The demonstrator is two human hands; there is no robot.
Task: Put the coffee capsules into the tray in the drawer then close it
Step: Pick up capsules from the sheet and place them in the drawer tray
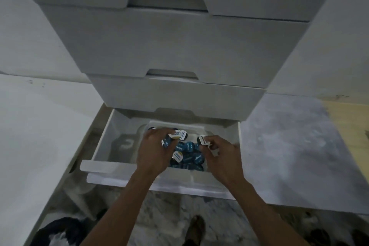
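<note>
With several coffee capsules [175, 135] clutched in the left hand [153, 151] and one pinched in the right hand [221, 156], both are best released low over the tray [201, 128] beneath the fingers, where the pile already lies inside the open drawer [103, 167].

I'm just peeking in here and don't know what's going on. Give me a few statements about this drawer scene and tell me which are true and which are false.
1. The bottom drawer is pulled open. True.
2. The right hand is empty. False: it holds a coffee capsule at its fingertips.
3. Blue-lidded capsules lie piled in the white tray inside the drawer. True.
4. The left hand rests on the drawer's front edge. False: it is over the tray, holding several capsules.
5. All the upper drawers stand open too. False: they are shut.
</note>
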